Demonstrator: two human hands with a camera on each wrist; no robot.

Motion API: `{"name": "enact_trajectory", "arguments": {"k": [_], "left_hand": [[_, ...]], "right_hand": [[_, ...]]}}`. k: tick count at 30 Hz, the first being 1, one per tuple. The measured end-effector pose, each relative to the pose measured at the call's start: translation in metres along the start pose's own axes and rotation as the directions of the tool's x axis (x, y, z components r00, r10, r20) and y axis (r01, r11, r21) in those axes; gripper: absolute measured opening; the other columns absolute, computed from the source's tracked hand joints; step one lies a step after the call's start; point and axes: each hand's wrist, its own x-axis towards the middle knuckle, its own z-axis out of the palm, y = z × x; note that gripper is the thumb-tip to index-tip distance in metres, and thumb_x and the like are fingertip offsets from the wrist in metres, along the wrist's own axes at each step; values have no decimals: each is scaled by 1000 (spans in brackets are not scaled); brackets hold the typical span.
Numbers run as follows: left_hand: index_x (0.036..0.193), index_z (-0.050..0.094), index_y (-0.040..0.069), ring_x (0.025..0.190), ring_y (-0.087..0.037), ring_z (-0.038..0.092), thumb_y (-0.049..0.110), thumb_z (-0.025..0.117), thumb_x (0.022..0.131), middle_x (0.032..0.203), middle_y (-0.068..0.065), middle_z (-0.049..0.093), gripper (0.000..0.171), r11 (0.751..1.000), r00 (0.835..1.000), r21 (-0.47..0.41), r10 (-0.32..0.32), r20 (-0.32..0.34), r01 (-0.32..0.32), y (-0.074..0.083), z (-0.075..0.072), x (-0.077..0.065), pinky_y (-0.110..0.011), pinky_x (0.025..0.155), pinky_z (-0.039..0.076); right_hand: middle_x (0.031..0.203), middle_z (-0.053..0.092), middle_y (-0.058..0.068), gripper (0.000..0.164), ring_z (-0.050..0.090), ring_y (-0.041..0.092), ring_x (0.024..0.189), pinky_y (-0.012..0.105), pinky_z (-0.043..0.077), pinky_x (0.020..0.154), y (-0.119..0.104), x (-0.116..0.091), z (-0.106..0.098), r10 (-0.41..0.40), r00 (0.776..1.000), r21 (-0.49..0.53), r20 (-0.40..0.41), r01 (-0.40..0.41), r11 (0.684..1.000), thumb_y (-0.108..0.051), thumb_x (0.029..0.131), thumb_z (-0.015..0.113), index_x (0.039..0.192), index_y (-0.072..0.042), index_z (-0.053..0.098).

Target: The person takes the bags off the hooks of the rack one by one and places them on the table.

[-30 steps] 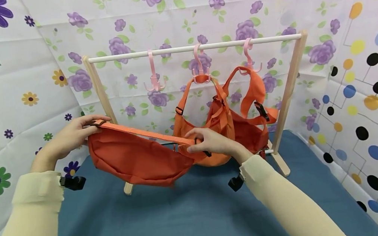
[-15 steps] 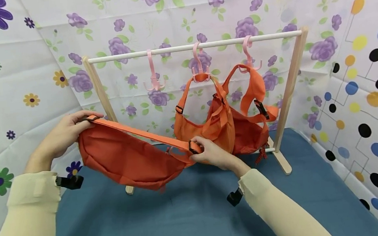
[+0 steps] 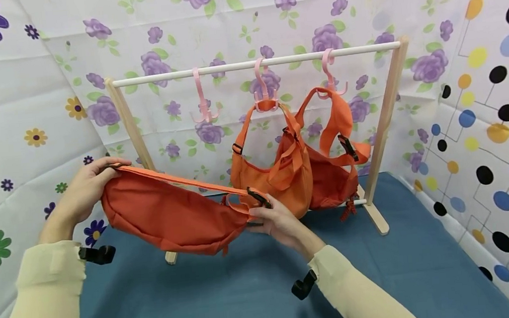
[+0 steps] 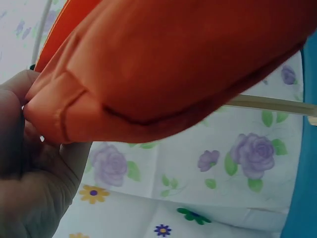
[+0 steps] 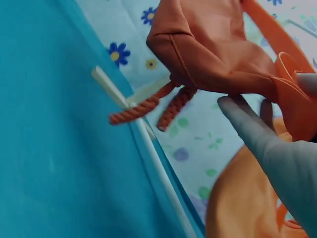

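A red-orange shoulder bag [image 3: 173,214] is held up in the air, tilted with its right end lower. My left hand [image 3: 82,197] grips its upper left corner, the thumb toward me. At the other end, my right hand [image 3: 283,222] holds the bag by the strap's base, beside a black buckle [image 3: 259,198]. An orange strap [image 3: 188,181] runs taut along the top between both hands. In the right wrist view, braided red cords [image 5: 136,110] dangle from the bag's lower corner, and fingers [image 5: 247,119] of the right hand reach beneath the bag.
A wooden rack with a white rail [image 3: 228,67] stands behind. Pink hooks hang from it: the left hook [image 3: 202,100] is bare, the middle one bears an orange bag [image 3: 256,176], the right one a red-orange bag [image 3: 329,185]. Blue cloth [image 3: 230,292] covers the table.
The right hand has moved lower and shifted its grip at the strap's end, and the black buckle now shows above its fingers. The bag has moved slightly left; the left hand keeps its corner.
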Motion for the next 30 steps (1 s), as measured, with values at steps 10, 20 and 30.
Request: {"name": "enact_trajectory", "arguments": {"k": [10, 20, 30], "left_hand": [[130, 67, 26, 84, -13, 70, 25, 47, 113, 112, 16, 67, 27, 984, 999, -174, -40, 24, 43, -14, 9, 3, -32, 66, 61], [131, 60, 30, 94, -6, 65, 24, 39, 114, 115, 20, 60, 28, 995, 993, -36, -94, 77, 97, -33, 13, 0, -28, 75, 58], [132, 54, 29, 94, -9, 65, 27, 42, 114, 127, -3, 54, 22, 981, 971, -22, -187, 149, 192, -81, 11, -21, -32, 79, 58]], "right_hand": [[154, 43, 13, 66, 67, 22, 113, 34, 57, 91, 22, 2, 14, 16, 998, 150, -61, -7, 989, 12, 97, 60, 151, -15, 37], [134, 65, 15, 92, 73, 22, 99, 39, 59, 85, 36, 0, 14, 106, 992, -50, -73, -110, 993, 2, 93, 73, 166, -22, 22], [144, 55, 15, 79, 66, 22, 106, 34, 56, 84, 48, 2, 19, 82, 992, -23, -99, -85, 996, 4, 91, 71, 159, -15, 34]]}}
